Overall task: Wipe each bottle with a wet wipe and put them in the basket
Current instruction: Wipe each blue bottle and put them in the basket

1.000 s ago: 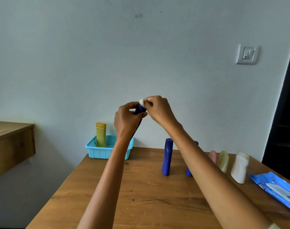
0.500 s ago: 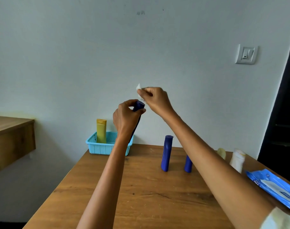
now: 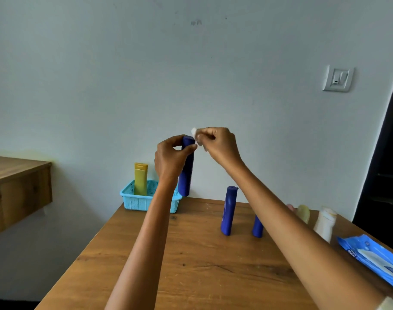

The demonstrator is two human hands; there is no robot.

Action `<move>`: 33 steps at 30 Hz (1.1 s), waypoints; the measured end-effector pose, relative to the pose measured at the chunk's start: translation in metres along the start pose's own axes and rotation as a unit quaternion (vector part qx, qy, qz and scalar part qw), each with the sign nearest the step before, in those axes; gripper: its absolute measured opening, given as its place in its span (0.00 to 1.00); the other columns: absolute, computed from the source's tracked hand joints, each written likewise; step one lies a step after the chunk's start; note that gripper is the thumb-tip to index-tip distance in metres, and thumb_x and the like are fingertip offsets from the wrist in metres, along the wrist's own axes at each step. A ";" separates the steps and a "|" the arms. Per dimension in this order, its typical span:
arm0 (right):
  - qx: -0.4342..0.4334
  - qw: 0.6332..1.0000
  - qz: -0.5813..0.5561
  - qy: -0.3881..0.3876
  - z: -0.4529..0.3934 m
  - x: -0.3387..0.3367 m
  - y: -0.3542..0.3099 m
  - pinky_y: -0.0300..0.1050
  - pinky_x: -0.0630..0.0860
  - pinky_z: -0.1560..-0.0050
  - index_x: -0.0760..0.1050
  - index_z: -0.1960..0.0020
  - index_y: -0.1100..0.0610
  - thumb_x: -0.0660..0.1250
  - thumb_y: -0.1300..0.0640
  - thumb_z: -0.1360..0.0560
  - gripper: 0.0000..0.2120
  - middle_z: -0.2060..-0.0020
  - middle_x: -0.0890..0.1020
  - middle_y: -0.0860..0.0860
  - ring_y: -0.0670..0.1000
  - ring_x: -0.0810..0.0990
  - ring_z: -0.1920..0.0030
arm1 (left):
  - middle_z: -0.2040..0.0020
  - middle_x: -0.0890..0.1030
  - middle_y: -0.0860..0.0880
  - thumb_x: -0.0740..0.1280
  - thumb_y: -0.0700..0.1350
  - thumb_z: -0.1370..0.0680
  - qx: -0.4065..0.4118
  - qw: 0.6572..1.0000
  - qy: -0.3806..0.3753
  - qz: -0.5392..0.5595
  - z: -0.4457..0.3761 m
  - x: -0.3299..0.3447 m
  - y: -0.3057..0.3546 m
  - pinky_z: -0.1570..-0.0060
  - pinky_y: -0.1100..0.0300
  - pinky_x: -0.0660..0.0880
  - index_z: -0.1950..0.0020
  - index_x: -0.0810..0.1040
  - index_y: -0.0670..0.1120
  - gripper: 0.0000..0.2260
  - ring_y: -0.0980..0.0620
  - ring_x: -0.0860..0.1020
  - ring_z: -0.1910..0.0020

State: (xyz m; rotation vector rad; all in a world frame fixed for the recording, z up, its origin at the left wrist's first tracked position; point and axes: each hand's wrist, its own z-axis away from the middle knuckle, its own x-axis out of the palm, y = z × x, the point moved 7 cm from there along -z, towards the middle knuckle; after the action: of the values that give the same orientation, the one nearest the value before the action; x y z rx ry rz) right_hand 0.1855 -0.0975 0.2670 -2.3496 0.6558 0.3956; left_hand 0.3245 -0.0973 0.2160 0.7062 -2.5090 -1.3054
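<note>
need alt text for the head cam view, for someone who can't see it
A person's left hand holds a dark blue bottle up over a wooden table while the right hand pinches a small white wipe at its top. A yellow bottle stands in a light blue basket; more bottles and a blue wipes pack sit to the right.

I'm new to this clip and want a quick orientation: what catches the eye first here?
The two raised hands in mid-frame: the left hand grips a dark blue bottle held up off the table, while the right hand pinches a small white wipe at its top. Behind them, a yellow bottle stands in the light blue basket at the table's far left corner.
</note>
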 end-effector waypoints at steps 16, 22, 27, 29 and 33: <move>-0.058 0.989 -0.083 0.108 0.032 0.025 0.000 0.39 0.76 0.49 0.78 0.40 0.57 0.62 0.56 0.21 0.12 0.47 0.83 0.52 0.47 0.80 0.49 | 0.54 0.84 0.46 0.69 0.41 0.25 -0.031 0.967 -0.081 0.240 -0.007 -0.003 -0.003 0.56 0.67 0.77 0.44 0.80 0.41 0.10 0.54 0.81 0.57; -0.209 0.972 0.009 0.110 0.072 0.046 0.021 0.33 0.72 0.41 0.73 0.33 0.56 0.65 0.61 0.23 0.18 0.38 0.78 0.49 0.47 0.75 0.41 | 0.58 0.82 0.47 0.70 0.41 0.25 -0.100 0.958 -0.032 0.268 -0.007 -0.006 -0.018 0.54 0.63 0.78 0.48 0.80 0.41 0.07 0.51 0.80 0.58; -0.149 0.980 -0.010 0.135 0.059 0.030 0.035 0.35 0.77 0.54 0.77 0.38 0.57 0.64 0.54 0.23 0.15 0.50 0.84 0.51 0.49 0.79 0.49 | 0.58 0.82 0.48 0.69 0.43 0.24 -0.100 0.960 -0.057 0.254 -0.005 0.000 -0.019 0.53 0.63 0.77 0.47 0.80 0.42 0.08 0.50 0.80 0.57; -0.126 0.981 -0.053 0.136 0.053 0.028 0.032 0.29 0.75 0.52 0.76 0.38 0.58 0.65 0.57 0.23 0.15 0.47 0.83 0.50 0.47 0.80 0.46 | 0.58 0.82 0.48 0.69 0.44 0.24 -0.095 0.961 -0.060 0.251 -0.004 0.003 -0.016 0.53 0.63 0.77 0.49 0.80 0.43 0.06 0.51 0.80 0.57; -0.193 0.974 -0.028 0.118 0.068 0.031 0.016 0.33 0.75 0.43 0.74 0.35 0.57 0.65 0.61 0.23 0.17 0.40 0.79 0.50 0.43 0.75 0.39 | 0.59 0.82 0.49 0.69 0.43 0.24 -0.103 0.956 -0.046 0.271 -0.005 -0.002 -0.014 0.55 0.63 0.76 0.53 0.79 0.46 0.02 0.52 0.80 0.58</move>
State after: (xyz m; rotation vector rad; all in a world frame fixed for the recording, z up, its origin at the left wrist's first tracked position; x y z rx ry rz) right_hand 0.1953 -0.0737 0.1947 -2.8096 0.6664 0.2339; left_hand 0.3324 -0.1067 0.2076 -0.0937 -2.3374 -1.3697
